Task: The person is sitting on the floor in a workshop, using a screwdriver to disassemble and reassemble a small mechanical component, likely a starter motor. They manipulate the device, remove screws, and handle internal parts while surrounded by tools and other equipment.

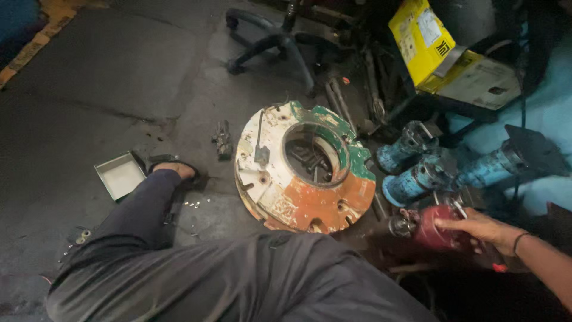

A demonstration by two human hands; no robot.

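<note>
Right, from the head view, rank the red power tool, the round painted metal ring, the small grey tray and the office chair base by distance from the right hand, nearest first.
1. Red power tool: under the right hand, touching it.
2. Round painted metal ring: to its left, on the floor.
3. Office chair base: far up-left, at the top.
4. Small grey tray: far left, beyond the foot.

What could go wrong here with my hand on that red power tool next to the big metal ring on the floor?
1. The right hand rests on the red power tool, which lies beside loose tools and a cable; it might snag if pulled out.
2. The heavy round metal ring lies close to the leg and sandalled foot; shifting it could pinch them.
3. Small white bits scattered on the floor could be lost or knelt on.
</note>
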